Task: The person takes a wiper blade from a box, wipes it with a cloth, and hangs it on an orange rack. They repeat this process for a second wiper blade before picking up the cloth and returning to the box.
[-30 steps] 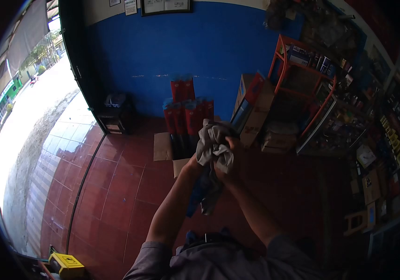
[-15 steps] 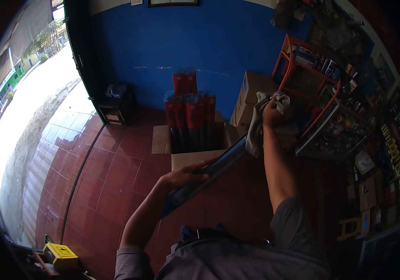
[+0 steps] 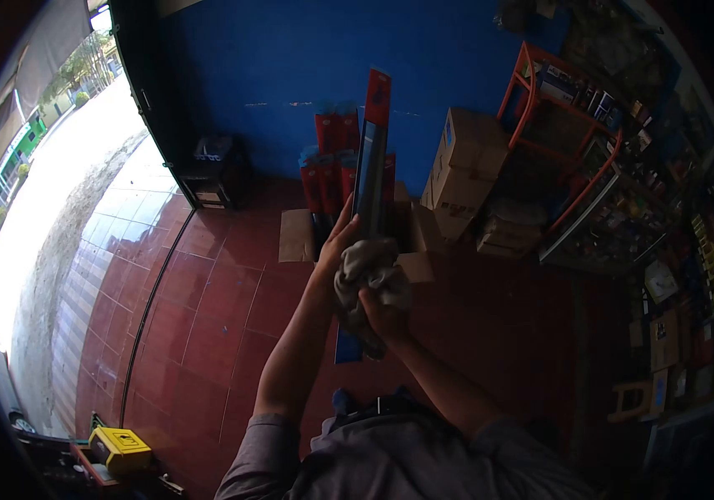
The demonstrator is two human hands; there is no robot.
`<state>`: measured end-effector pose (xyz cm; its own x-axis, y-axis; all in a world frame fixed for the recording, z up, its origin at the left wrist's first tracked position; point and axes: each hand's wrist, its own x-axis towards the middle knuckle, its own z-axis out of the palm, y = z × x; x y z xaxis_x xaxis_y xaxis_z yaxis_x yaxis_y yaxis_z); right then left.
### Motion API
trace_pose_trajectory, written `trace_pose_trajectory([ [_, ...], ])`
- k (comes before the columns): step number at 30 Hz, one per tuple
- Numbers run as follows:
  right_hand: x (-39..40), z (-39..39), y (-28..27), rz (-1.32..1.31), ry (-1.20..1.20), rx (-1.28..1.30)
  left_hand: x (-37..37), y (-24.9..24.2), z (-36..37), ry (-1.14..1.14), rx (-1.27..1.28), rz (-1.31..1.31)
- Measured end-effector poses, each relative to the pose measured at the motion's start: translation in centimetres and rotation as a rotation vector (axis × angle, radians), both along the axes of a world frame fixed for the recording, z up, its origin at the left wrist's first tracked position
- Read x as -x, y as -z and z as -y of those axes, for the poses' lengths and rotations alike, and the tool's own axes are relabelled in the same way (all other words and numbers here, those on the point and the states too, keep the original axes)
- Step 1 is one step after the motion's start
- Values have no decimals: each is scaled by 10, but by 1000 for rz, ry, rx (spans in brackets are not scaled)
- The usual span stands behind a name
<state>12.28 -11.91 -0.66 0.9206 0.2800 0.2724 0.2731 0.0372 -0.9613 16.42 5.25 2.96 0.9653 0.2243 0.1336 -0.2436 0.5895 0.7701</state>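
A long narrow package [image 3: 368, 171], red at its top end and dark and bluish below, stands nearly upright in front of me. My left hand [image 3: 339, 243] is closed around its left edge near the middle. A crumpled greyish cloth [image 3: 371, 265] lies against the package just below that hand. Bunched in my right hand [image 3: 384, 317], the cloth covers part of the package, and the package's blue lower end shows beneath it. Behind stands an open cardboard box [image 3: 297, 236] holding several similar red-topped packages [image 3: 329, 177], partly hidden by the one I hold.
Stacked cardboard boxes [image 3: 464, 171] stand by the blue wall, beside an orange-framed rack [image 3: 528, 100] of goods. Shelves of small items line the right. A black case [image 3: 211, 171] sits near the doorway. At lower left is a yellow box [image 3: 121, 450] on the red tiled floor [image 3: 207, 333].
The package has swung from a slant to nearly upright, its red end now up. My right hand brought the cloth from the far right down to the package. My left hand moved up.
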Motion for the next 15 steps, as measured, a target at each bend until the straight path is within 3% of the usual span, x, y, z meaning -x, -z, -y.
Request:
trace_pose_trajectory([
  [2, 19, 19, 21, 330, -265, 55, -3, -16, -8, -64, -56, -16],
  [3, 24, 28, 22, 335, -268, 55, 5, -40, -4, -133, -60, -28],
  [4, 33, 38, 14, 497, -337, 211, 11, -52, -3, -201, -65, -44],
  [5, 38, 44, 5, 660, -404, 368, 9, -51, -7, -203, -69, -43],
  [6, 44, 46, -11, 662, -403, 364, 7, -48, -11, -191, -43, -8],
  [8, 49, 50, -40, -627, -467, 52, 4, -42, -13, -177, -18, 31],
  [9, 37, 43, -27, -623, -464, 50, 6, -39, -11, -121, 6, 28],
  [11, -1, 28, 14, 351, -252, 62, 5, -25, -2, -62, 30, 30],
  [13, -35, 16, 2, 324, -123, -15, 3, -4, 13, -70, -237, -32],
  [15, -74, 5, -6, 336, 11, -42, 16, -21, 25, 15, -152, -9],
])
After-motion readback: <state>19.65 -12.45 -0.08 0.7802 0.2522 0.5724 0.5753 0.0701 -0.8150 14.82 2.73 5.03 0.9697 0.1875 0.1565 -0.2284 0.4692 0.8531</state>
